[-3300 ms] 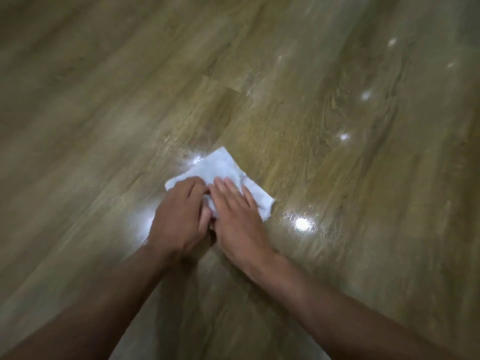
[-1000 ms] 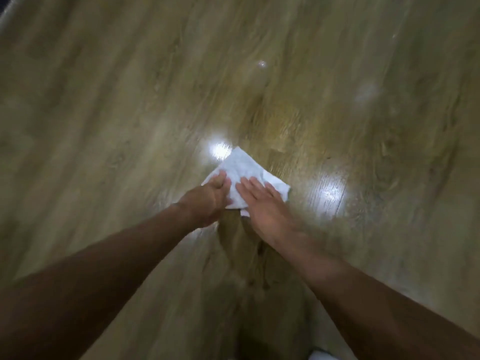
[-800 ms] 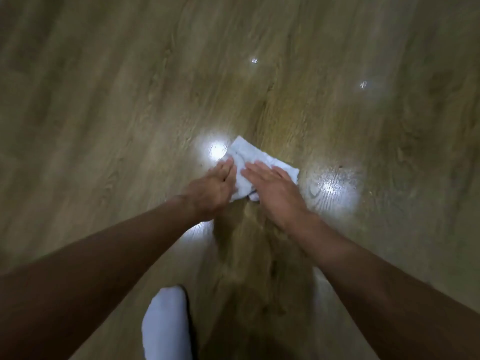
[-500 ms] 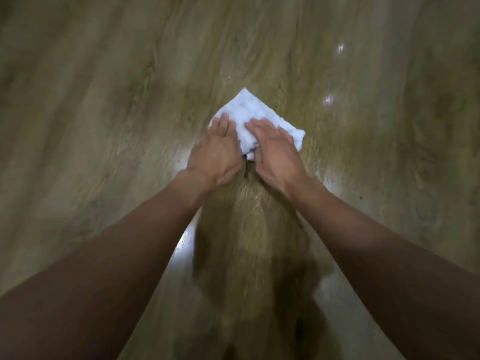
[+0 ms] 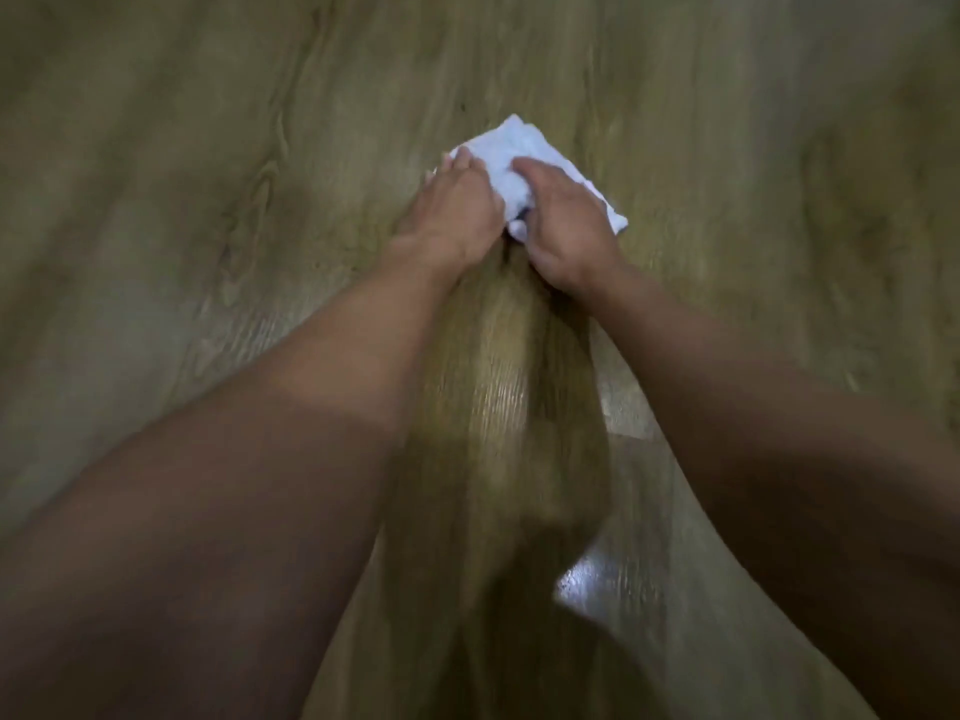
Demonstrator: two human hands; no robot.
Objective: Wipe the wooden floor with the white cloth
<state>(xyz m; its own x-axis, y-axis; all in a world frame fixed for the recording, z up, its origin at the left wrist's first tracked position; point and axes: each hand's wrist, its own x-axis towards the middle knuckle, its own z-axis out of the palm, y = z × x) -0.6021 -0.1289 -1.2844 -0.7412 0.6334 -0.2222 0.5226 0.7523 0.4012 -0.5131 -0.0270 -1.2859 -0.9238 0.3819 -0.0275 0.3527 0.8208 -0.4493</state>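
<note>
Nearest you, between your bare forearms: a bright glare patch [image 5: 582, 582] on the glossy wooden floor [image 5: 208, 148]. Farther out, your left hand [image 5: 457, 215] lies flat with its fingers straight, pressing the left edge of the white cloth [image 5: 511, 148]. Your right hand [image 5: 566, 226] arches over the cloth's right half, but blur hides whether those fingers pinch it. The cloth is soft, rumpled and roughly diamond-shaped. It bunches between your hands on the streaky brown grain.

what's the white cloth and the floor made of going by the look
White cloth: soft fabric or a thick wipe, matt; it crumples and bunches rather than lying stiff. Blur hides any weave. Floor: wood-grain planks with a smooth glossy finish; grain lines and a bright reflection show. Real wood or laminate cannot be told.
</note>
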